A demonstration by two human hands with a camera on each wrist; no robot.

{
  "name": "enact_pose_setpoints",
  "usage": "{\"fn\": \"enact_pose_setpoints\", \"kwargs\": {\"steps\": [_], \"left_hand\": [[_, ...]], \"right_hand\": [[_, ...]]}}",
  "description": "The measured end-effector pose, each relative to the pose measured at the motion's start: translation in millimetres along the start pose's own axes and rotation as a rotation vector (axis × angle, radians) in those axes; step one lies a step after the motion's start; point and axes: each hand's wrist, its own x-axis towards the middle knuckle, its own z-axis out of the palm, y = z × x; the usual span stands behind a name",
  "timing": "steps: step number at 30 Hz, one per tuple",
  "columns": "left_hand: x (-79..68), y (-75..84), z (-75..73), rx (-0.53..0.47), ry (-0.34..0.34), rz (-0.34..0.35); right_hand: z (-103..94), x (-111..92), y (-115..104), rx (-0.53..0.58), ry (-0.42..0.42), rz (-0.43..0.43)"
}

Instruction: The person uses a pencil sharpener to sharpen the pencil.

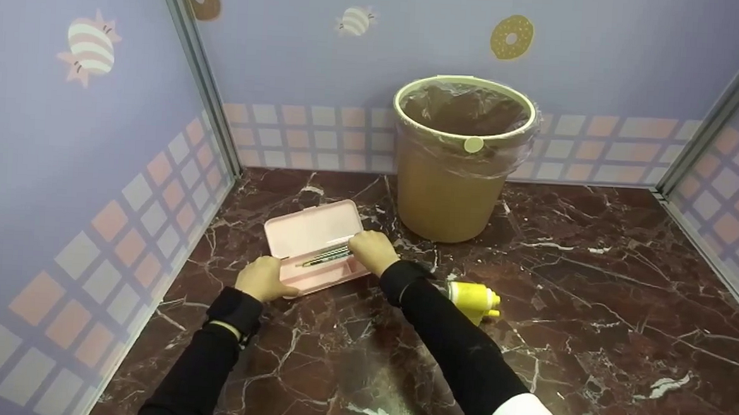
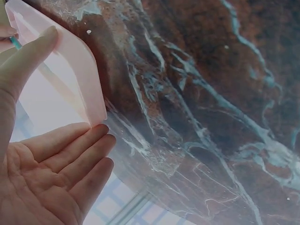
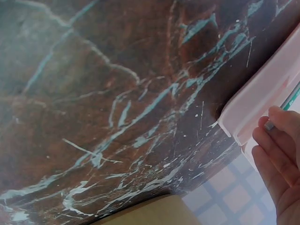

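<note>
An open pink pencil case [image 1: 313, 228] lies on the dark marbled tabletop, its lid tilted back toward the wall. My left hand [image 1: 259, 277] holds the case's left end. In the left wrist view its thumb [image 2: 35, 54] lies over the rim, while the extended fingers meet the end wall from outside. Several slim striped pencils [image 1: 326, 256] lie slantwise inside the case. At their right end, my right hand [image 1: 373, 251] has its fingers over the case. The right wrist view shows thumb and forefinger pinching the silver end of a green-marked pencil [image 3: 291, 97].
Behind the case stands a tan waste bin [image 1: 449, 193] lined with clear plastic. A yellow-and-white object [image 1: 472, 298] with small nubs lies right of my right forearm, partly hidden by the sleeve. Patterned walls [image 1: 313, 65] enclose the table at the back and both sides.
</note>
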Motion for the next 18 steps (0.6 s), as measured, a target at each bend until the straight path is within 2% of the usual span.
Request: {"fn": "enact_pose_setpoints", "kwargs": {"steps": [4,11,18], "left_hand": [[1.2,0.6,-1.7,0.003,-0.004,-0.005],[-0.2,1.1,-3.4,0.011,-0.015,-0.024],[1.1,3.3,-6.0,0.003,-0.021,-0.025]], "right_hand": [[2.3,2.7,-1.9,-0.056,0.001,-0.007],[5.0,7.0,-3.1,-0.108,-0.046,-0.024],[4.8,9.0,-1.6,-0.146,-0.031,-0.033]]}}
